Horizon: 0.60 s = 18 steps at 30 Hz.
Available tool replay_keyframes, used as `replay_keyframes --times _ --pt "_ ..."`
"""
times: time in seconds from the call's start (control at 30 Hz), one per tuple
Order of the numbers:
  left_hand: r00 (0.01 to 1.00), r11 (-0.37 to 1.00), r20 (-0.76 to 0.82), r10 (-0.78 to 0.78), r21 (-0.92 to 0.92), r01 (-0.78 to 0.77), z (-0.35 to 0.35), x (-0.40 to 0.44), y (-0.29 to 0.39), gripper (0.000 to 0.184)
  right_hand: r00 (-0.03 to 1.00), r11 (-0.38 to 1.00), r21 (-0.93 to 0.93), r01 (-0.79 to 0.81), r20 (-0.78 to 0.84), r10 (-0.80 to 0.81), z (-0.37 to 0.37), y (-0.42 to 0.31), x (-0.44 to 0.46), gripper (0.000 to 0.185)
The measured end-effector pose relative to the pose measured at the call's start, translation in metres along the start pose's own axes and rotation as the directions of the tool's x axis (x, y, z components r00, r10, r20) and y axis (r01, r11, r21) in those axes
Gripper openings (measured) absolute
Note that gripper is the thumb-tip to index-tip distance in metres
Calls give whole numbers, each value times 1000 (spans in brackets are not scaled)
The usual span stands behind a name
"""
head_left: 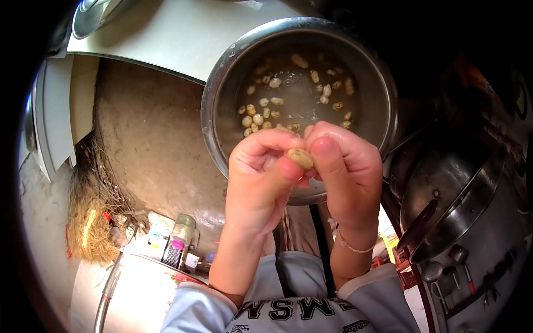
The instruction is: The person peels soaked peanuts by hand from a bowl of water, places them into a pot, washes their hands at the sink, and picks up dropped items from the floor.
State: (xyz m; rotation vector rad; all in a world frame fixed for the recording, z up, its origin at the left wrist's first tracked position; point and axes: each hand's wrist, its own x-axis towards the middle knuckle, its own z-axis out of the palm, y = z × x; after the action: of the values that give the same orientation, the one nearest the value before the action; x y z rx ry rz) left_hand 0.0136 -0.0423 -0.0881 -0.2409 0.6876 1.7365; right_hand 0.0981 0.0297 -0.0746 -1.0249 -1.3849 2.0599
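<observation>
Between the fingertips of both hands is a single peanut in its shell (300,159), pale yellow-brown and wet-looking. My left hand (261,166) pinches it from the left with thumb and forefinger. From the right, my right hand (344,161) presses its thumb and bent fingers against the same peanut. Beneath and beyond the hands is a large metal pot (207,119) of cloudy water. Many unshelled peanuts (257,119) float or lie in it, mostly along its left and right sides. My hands hide the near part of the pot.
A white tabletop (161,39) lies beyond the pot at upper left. To the right stand a large metal wok (433,194) and hanging ladles (432,272). A jar (182,228), a straw bundle (91,230) and twigs sit at lower left, by the brown floor (144,133).
</observation>
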Motion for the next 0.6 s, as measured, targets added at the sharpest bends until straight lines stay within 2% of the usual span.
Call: replay_keyframes --times 0.1,0.23,0.3,0.33,0.43,0.5,0.6 --pt "999 999 15 29 42 -30 0 2 1 17 997 996 43 80 -18 -79 4 2 -1 26" --pt "999 996 27 34 87 -36 -2 0 0 15 998 999 -41 12 70 -9 -1 -2 -3 25" --pt "998 994 59 20 105 -26 -1 0 4 13 1000 996 93 17 19 -19 1 -2 -1 24" --pt "998 995 59 19 102 -25 0 0 4 13 1000 996 90 15 19 -17 0 -3 -1 24" --pt "995 977 67 79 192 -90 5 0 5 12 998 994 100 -51 52 46 -2 -6 -1 25" --pt "976 914 71 206 343 -218 9 1 5 14 993 993 -3 114 -15 -114 -1 0 -1 25" --pt "951 853 118 286 421 -308 10 3 3 19 997 997 15 73 -19 -72 1 0 -2 24"
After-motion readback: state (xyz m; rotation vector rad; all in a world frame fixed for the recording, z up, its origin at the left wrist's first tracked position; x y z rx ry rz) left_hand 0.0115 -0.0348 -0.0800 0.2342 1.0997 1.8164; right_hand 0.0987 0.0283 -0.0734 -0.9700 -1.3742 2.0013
